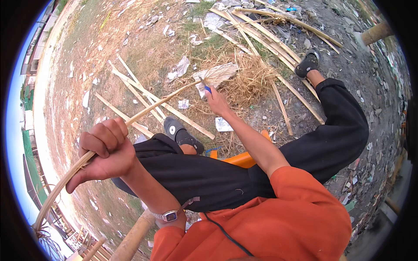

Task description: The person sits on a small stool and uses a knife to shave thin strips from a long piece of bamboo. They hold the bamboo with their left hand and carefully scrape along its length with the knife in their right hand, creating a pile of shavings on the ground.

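Observation:
A long, pale bamboo strip (153, 105) runs from the lower left up to the middle of the view. My left hand (106, 145) is closed in a fist round it, and its rear part bends down behind the hand. Beyond my legs, my right hand (217, 103) grips a small knife (207, 88) with a blue handle. The knife's blade is by the far end of the strip; whether they touch, I cannot tell. A heap of dry, straw-coloured shavings (254, 80) lies just past the right hand.
Several split bamboo lengths (183, 116) lie on the ground ahead, with more (278, 48) at the far right. I sit over an orange seat (244, 160), my shod feet apart. Bamboo poles (133, 237) stand out at lower left. Paper scraps (223, 124) litter the soil.

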Action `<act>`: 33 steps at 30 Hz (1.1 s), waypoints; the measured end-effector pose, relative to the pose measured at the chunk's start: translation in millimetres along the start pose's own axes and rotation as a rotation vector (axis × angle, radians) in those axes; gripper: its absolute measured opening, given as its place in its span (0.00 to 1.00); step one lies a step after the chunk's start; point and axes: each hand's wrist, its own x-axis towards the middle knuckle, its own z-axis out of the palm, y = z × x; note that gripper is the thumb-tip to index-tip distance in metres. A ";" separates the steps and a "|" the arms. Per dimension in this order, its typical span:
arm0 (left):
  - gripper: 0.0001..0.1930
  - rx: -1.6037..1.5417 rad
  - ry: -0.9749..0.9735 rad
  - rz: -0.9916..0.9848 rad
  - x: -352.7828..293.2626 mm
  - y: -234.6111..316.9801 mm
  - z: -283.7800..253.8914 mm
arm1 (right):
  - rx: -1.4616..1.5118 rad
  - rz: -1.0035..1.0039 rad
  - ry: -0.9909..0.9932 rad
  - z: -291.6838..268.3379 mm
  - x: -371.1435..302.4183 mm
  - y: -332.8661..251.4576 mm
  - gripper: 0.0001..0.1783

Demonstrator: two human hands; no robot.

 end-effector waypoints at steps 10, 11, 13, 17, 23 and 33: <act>0.39 0.024 -0.037 0.031 -1.9 -4.1 6.0 | -0.344 0.055 -0.008 -15.4 -27.4 -67.0 0.14; 0.39 0.024 -0.036 0.045 -1.5 -6.3 8.5 | -0.298 0.065 -0.040 -16.3 -26.2 -62.7 0.14; 0.40 0.041 -0.030 0.058 -4.6 -6.3 7.5 | -0.208 0.086 -0.125 -31.8 -31.3 -87.2 0.14; 0.40 0.013 -0.082 0.045 -0.4 -8.0 12.5 | -0.270 0.075 -0.027 -1.7 -25.4 -44.9 0.14; 0.39 0.033 -0.096 0.057 -2.1 -10.5 10.0 | -0.234 -0.010 -0.043 -20.2 -23.4 -78.8 0.14; 0.39 0.067 -0.103 0.055 -0.7 -9.7 14.5 | -0.257 0.042 -0.037 -9.6 -10.8 -60.2 0.14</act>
